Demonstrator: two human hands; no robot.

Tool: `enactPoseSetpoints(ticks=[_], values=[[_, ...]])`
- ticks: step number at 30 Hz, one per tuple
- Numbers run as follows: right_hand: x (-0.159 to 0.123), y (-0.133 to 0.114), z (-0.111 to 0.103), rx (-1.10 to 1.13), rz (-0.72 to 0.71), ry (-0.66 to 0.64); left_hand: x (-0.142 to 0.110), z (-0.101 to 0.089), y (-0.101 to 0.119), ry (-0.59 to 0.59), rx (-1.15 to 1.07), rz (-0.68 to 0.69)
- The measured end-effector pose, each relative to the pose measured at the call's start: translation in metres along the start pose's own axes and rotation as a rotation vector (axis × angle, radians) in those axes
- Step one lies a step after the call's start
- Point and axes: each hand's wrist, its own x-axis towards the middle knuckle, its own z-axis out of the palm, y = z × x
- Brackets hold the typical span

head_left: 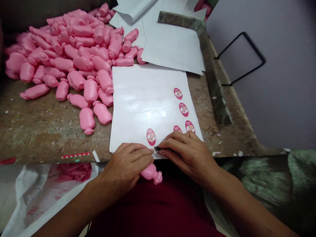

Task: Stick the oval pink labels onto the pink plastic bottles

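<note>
My left hand (132,161) is closed around a small pink bottle (150,171) below the table's front edge, its ridged neck pointing right. The fingertips of that hand touch the bottom of a white sticker sheet (138,95). My right hand (186,153) pinches a small dark piece (157,148), too small to name, against the sheet's lower edge. Just above lies an oval pink sticker (151,137). Several more stickers, one a pink oval label (183,109), remain along the sheet's right side, and my right fingers partly cover the lowest ones.
A large heap of pink bottles (84,62) spreads over the left of the worn wooden table (44,131). More white sheets (172,46) lie behind, beside a raised wooden strip (209,72). A white sack (32,184) with pink items stands below left.
</note>
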Motion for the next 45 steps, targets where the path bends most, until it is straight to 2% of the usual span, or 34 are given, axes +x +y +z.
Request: enactPoseSetpoints(ticks=[13,16,20,28,45], values=[[-0.0011,-0.0002,0.0076,-0.096,-0.06,0.07,0.0011,0.0005,0.0009,0.018,0.001,-0.001],[-0.0024,0.0005,0.0073,-0.052,-0.044,0.088,0.0,0.0001,0.0002,0.002,-0.012,-0.01],[-0.0019,0.0019,0.0045,0.028,-0.007,0.06,-0.0012,-0.0002,-0.0005,-0.009,-0.028,-0.028],[0.0006,0.001,0.0044,-0.077,-0.059,0.046,-0.0004,-0.0003,0.0008,-0.019,-0.032,-0.023],[0.0009,-0.0006,0.0061,-0.08,-0.045,0.043,-0.0008,0.001,0.0006,-0.033,-0.015,-0.047]])
